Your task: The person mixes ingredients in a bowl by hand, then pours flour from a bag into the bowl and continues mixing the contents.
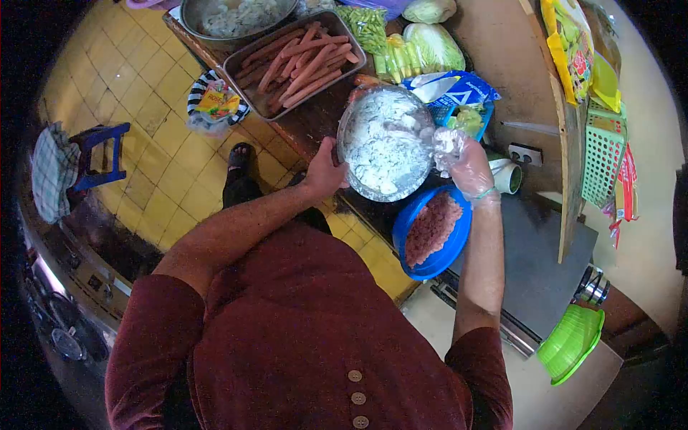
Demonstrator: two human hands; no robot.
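A round metal bowl [347, 175] holds white flour-like powder [390, 136] with a lumpy, uneven surface. My bare left hand [326, 172] grips the bowl's left rim. At the opposite rim is my right hand [467, 165], in a clear plastic glove, its fingers curled and thickly coated in the white powder. Whatever those fingers may hold is hidden by the coating. Just below the bowl stands a blue basin [464, 240] of pink minced meat [432, 229], close to my right wrist.
A metal tray [236, 82] of sausage-like pink sticks [304, 64] lies beyond the bowl, beside a large pot [247, 36]. Cabbage [433, 50], a blue packet [459, 89] and a wall socket [525, 154] are farther right. A dark flat-topped appliance [530, 265] stands at right.
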